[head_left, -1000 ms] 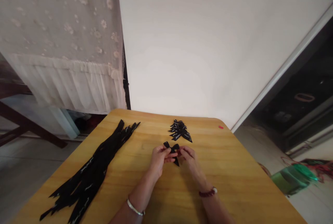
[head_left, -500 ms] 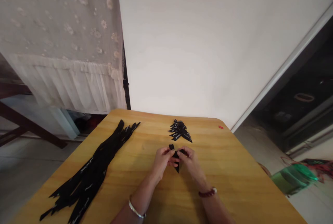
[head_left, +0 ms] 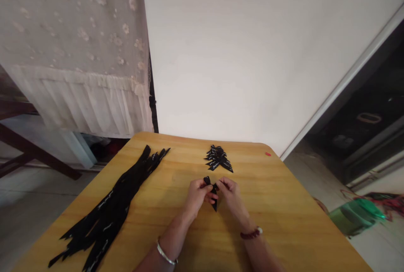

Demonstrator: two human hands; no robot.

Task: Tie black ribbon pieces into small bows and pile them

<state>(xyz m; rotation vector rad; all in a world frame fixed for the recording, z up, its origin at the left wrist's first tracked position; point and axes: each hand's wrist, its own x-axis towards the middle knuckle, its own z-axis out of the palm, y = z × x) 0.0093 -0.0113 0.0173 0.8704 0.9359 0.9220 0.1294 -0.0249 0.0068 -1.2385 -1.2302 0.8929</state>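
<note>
Between my two hands is a short black ribbon (head_left: 214, 205), looped at the top with a pointed tail hanging toward me. My left hand (head_left: 199, 193) pinches it near the loop, thumb on top and fingers curled beneath. At its right side, my right hand (head_left: 229, 190) pinches a bit of the same ribbon between thumb and forefinger. Just beyond my hands lies a small pile of folded black ribbons (head_left: 217, 158) with white lettering. A long bundle of black ribbon strips (head_left: 118, 196), also printed in white, stretches along the left of the table.
The wooden table (head_left: 268, 204) has rounded far corners and stands against a white wall panel (head_left: 221, 61). A small red piece (head_left: 268, 154) lies near its far right corner. Past the right edge is a green container (head_left: 356, 217); a lace curtain (head_left: 94, 53) hangs at left.
My right hand's fingers have shifted slightly, and the dark ribbon end that lay across them no longer shows. The left hand stays nearly still. The piles have not moved.
</note>
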